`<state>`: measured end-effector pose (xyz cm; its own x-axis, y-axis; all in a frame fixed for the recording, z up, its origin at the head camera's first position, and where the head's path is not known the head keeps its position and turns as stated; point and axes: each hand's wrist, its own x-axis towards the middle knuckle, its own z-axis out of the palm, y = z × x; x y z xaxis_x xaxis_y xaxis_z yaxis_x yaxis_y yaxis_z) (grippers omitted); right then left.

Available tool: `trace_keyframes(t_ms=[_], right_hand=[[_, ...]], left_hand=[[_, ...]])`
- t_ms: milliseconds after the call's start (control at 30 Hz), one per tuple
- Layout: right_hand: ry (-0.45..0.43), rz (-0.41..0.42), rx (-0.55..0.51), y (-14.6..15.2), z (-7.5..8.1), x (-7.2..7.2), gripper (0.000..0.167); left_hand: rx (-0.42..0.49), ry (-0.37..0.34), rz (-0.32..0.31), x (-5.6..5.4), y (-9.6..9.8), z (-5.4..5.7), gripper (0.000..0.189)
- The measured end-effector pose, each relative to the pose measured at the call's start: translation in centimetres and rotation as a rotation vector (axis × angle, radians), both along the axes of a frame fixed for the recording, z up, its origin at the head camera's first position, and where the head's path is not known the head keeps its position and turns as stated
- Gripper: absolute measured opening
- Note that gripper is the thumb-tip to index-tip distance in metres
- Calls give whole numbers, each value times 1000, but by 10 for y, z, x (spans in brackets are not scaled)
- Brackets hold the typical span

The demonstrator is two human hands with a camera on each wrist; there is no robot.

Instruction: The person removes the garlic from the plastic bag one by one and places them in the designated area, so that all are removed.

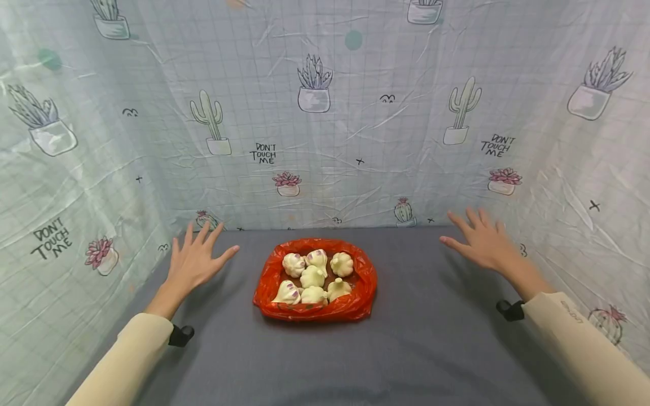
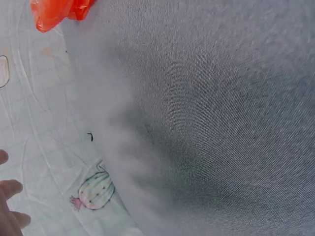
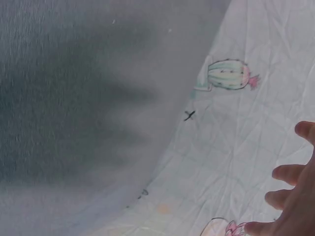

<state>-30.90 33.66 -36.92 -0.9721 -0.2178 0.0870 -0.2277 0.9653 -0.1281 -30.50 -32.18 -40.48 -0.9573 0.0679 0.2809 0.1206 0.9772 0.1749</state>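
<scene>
Grey tabletop [image 1: 315, 363] under red bag [image 1: 350, 309], garlic bulbs [image 1: 312, 277] inside. Left hand [image 1: 195, 262] left of bag, right hand [image 1: 483, 243] right, both empty, splayed. Bag looks floppy; reach in from above.

I record cream sleeves [image 1: 124, 361], the right one bearing small lettering [image 1: 571, 312]. I note a black, round-ended fitting [image 1: 181, 336] beside each cuff [image 1: 154, 324]. Left hand [image 1: 195, 260] and right hand [image 1: 482, 242]: bare.

The backdrop [image 1: 335, 135] reads "DON'T TOUCH ME" thrice; sleeve lettering [image 1: 572, 312] is unclear.
</scene>
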Motion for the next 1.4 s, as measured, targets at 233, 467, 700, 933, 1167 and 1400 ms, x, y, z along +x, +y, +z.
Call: trace_keyframes(t_ms=[233, 467, 700, 933, 1167, 1400], right_hand=[[24, 14, -11, -11, -7, 16, 87], [71, 41, -42, -24, -12, 35, 84], [122, 105, -90, -43, -15, 49, 80], [138, 157, -179, -68, -17, 64, 75], [115, 206, -278, -96, -23, 67, 73], [93, 291, -378, -124, -27, 60, 72]], left_hand=[[15, 20, 11, 10, 4, -1, 92], [49, 22, 9, 27, 10, -2, 90], [105, 23, 10, 45, 21, -3, 88], [207, -22, -6, 57, 35, -4, 84], [364, -96, -44, 61, 54, -7, 79], [578, -130, -98, 52, 71, -18, 73]])
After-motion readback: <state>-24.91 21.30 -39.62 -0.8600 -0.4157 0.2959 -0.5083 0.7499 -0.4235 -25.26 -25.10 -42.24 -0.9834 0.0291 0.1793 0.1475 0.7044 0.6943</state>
